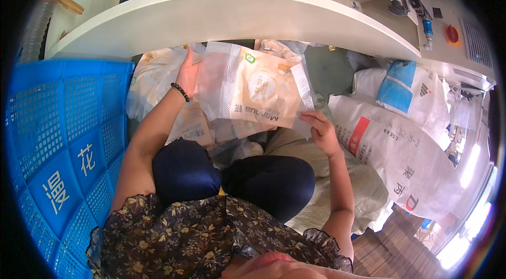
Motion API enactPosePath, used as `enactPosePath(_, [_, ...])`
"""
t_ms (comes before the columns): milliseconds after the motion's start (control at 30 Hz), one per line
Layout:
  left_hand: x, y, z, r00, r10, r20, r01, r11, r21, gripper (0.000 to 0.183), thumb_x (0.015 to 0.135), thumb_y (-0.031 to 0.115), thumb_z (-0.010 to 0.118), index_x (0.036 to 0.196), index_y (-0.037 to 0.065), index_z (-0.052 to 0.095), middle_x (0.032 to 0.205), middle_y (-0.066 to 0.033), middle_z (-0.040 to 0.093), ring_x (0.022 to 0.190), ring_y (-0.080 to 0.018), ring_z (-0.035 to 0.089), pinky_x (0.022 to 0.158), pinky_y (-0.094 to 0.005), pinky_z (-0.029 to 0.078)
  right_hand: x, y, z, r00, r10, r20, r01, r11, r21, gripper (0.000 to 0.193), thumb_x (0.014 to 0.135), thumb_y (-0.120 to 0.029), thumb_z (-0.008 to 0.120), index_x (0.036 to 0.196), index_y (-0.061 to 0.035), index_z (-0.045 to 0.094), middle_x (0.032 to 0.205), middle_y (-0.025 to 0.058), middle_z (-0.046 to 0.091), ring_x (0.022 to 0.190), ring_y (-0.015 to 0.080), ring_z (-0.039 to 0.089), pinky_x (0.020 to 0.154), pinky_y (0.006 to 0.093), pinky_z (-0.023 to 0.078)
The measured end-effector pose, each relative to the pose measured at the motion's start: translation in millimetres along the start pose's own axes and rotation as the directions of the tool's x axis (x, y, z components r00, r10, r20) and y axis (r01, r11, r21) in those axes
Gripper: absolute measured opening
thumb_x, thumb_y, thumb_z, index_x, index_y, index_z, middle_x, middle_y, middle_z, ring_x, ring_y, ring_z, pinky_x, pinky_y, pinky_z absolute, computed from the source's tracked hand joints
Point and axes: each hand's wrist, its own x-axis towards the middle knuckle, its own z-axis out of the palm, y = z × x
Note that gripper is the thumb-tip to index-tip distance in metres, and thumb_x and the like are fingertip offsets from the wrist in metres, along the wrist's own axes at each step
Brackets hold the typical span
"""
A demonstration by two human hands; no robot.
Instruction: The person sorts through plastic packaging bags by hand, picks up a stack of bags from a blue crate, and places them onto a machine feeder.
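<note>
A flat plastic packaging bag (pixel 266 86), beige with see-through side margins and dotted white strips, is stretched between my hands above my knees. Its printing reads upside down from here. My left hand (pixel 188 74), a dark beaded bracelet on its wrist, holds the bag's left side; the thumb points up while the other fingers are hidden behind the film. At the lower right corner, my right hand (pixel 320 130) pinches the edge between thumb and fingers. More beige plastic bags (pixel 158 71) lie loosely heaped beneath and left of it.
A tall blue plastic crate (pixel 47 136) with meshed sides stands at my left. Across the front runs a cream machine panel (pixel 232 18). Large white woven sacks (pixel 400 147) lie to the right, below a machine housing with a red rotary switch (pixel 451 35).
</note>
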Motion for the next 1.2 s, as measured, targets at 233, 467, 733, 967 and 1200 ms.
enactPosePath(233, [14.3,-12.5,-28.1,0.956,0.148,-0.255,0.036,0.8,0.599,0.041,0.092,0.021,0.058,0.13,0.008,0.05,0.115,-0.0074,0.061,0.101,-0.0195,0.062,0.08,-0.0365,0.054,12.1,-1.0,-4.9,0.961,0.043,-0.274,-0.05,0.999,-0.017,0.026,0.076,0.007,0.06,0.098,-0.0021,0.067,0.095,0.0123,0.065,0.087,0.0234,0.063,0.079,0.0302,0.049])
enactPosePath(467, [9.4,-6.0,-21.8,0.951,-0.075,-0.299,0.275,0.642,0.716,0.018,0.093,0.017,0.047,0.102,0.01,0.061,0.067,0.0021,0.055,0.045,-0.0058,0.042,0.037,-0.0215,0.027,38.0,-1.7,-35.2,0.723,0.266,-0.638,-0.35,0.937,-0.005,0.025,0.093,-0.022,0.06,0.094,0.0028,0.065,0.062,0.0031,0.054,0.061,0.005,0.045,0.055,0.0242,0.041])
enactPosePath(733, [1.5,-9.2,-8.6,0.876,-0.083,-0.474,0.475,0.307,0.824,0.034,0.096,0.036,0.042,0.095,0.007,0.059,0.054,-0.0028,0.049,0.038,-0.0092,0.039,0.035,-0.0226,0.03,52.0,95.8,-18.1,0.815,0.44,-0.378,-0.343,0.891,0.298,0.03,0.093,-0.027,0.061,0.097,0.0021,0.066,0.067,-0.0022,0.055,0.061,0.0057,0.045,0.057,0.0229,0.04])
enactPosePath(967, [28.2,-24.5,-60.1,0.756,0.488,-0.436,0.3,0.335,0.894,0.044,0.093,0.05,0.05,0.088,0.006,0.058,0.068,-0.0026,0.061,0.059,-0.0127,0.059,0.053,-0.0265,0.048,67.2,98.9,10.1,0.887,0.344,-0.308,-0.255,0.921,0.294,0.024,0.093,-0.021,0.061,0.092,0.0031,0.064,0.066,-0.0025,0.055,0.061,0.0064,0.045,0.058,0.0234,0.04])
enactPosePath(1200, [23.8,-31.8,-66.6,0.769,0.026,-0.639,0.436,0.709,0.554,0.027,0.084,0.034,0.072,0.083,0.011,0.059,0.076,0.0009,0.059,0.069,-0.0115,0.058,0.058,-0.0241,0.045,63.4,74.5,13.7,0.909,0.253,-0.332,-0.233,0.967,0.098,0.022,0.093,-0.02,0.061,0.094,0.0019,0.064,0.061,0.0028,0.054,0.06,0.006,0.045,0.057,0.0238,0.041])
